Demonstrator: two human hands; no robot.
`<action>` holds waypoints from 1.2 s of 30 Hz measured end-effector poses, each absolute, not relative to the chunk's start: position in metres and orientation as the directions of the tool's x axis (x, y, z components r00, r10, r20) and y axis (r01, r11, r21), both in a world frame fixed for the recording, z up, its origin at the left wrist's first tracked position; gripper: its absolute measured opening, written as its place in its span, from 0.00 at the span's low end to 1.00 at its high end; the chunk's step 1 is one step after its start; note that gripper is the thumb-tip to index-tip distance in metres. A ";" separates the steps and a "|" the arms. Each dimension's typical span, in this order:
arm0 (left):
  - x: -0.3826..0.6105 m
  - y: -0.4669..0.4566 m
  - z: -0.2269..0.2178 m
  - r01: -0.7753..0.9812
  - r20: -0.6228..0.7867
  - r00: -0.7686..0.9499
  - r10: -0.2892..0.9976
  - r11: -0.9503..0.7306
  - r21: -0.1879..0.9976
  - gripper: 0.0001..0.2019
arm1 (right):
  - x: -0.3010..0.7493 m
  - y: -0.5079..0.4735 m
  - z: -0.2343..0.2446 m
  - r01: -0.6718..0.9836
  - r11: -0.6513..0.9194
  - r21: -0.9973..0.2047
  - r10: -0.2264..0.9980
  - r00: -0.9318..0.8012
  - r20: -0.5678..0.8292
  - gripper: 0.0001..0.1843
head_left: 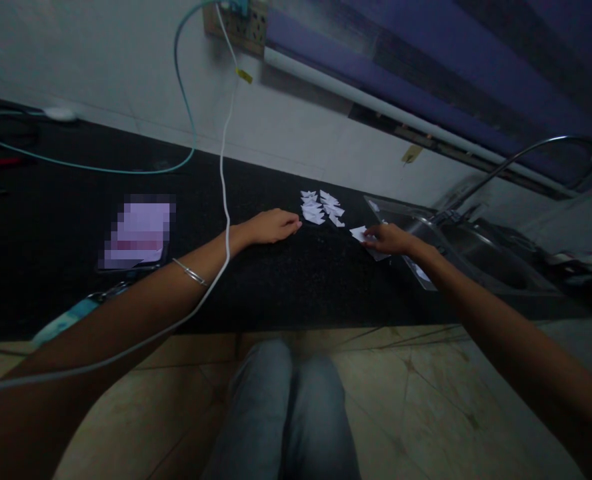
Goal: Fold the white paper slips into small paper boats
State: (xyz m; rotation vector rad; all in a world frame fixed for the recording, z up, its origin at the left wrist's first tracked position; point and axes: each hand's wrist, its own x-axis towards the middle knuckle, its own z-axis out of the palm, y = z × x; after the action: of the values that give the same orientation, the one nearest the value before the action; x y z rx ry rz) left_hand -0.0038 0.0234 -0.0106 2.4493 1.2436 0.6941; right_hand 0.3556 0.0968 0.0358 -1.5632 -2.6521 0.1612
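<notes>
My right hand (389, 239) has its fingers closed on a small white piece of folded paper (359, 234), low over the black counter (296, 287) beside the sink's left edge. Under that hand another white paper (377, 255) shows in part. My left hand (273, 227) rests on the counter, fingers curled together, with nothing visible in them. Just past its fingertips lie several folded white paper pieces in two rows, a left row (313, 208) and a right row (332, 207). A bangle (191, 272) circles the left forearm.
A steel double sink (496, 257) with a curved tap (521, 155) stands at the right; white papers (420, 273) lie at its left rim. A white cable (223, 167) crosses over my left forearm. A pixelated card-like object (141, 230) and a teal strap (66, 321) lie left.
</notes>
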 end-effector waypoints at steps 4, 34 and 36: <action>-0.004 0.023 -0.011 0.659 0.276 0.506 0.817 -0.573 0.488 0.18 | 0.355 0.101 0.042 0.874 0.486 0.000 0.867 -0.482 -0.127 0.18; -0.004 0.019 -0.007 0.677 0.258 0.515 0.818 -0.572 0.464 0.19 | 0.369 0.095 0.050 0.876 0.428 -0.221 0.889 -0.453 -0.073 0.17; -0.004 0.019 -0.007 0.676 0.247 0.510 0.824 -0.561 0.477 0.19 | 0.366 0.091 0.049 0.870 0.485 -0.086 0.874 -0.484 0.031 0.15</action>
State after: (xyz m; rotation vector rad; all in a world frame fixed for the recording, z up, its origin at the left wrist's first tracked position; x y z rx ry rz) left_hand -0.0043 0.0186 -0.0074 2.4362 1.2541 0.6503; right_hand 0.3660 0.0913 0.0493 -1.5571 -2.6461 0.0900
